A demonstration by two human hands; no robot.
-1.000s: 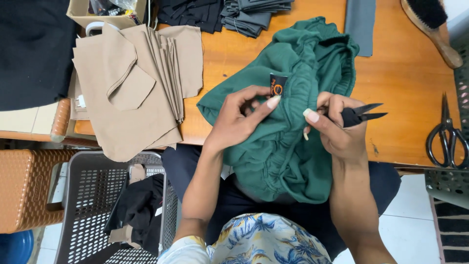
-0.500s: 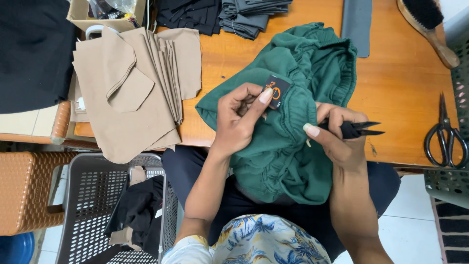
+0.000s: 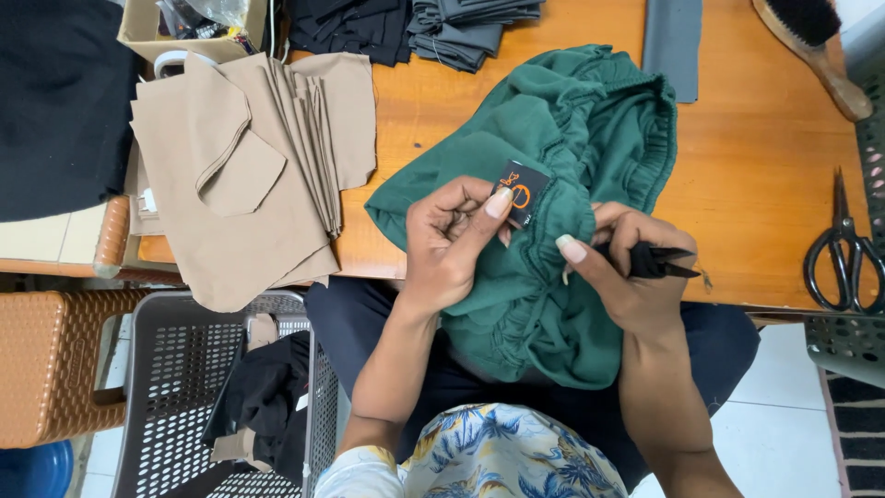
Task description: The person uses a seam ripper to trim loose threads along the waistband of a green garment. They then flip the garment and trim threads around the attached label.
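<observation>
A dark green garment (image 3: pixel 590 129) with a gathered elastic waistband lies bunched over the front edge of the wooden table (image 3: pixel 765 184) and onto my lap. My left hand (image 3: pixel 452 244) pinches the fabric beside a small black label (image 3: pixel 518 192) with an orange mark, thumb pressed on the label's edge. My right hand (image 3: pixel 627 277) grips the waistband just to the right of it and also holds small black thread snips (image 3: pixel 659 261), their blades pointing right, away from the cloth.
A stack of tan fabric pieces (image 3: pixel 249 166) lies at the table's left. Dark folded cloth (image 3: pixel 415 23) is at the back. Black scissors (image 3: pixel 843 249) and a wooden brush (image 3: pixel 816 41) sit at the right. A grey plastic basket (image 3: pixel 184 369) stands below left.
My left hand turned the label up and moved its thumb onto it. The garment shifted slightly; my right hand with the snips stayed close by.
</observation>
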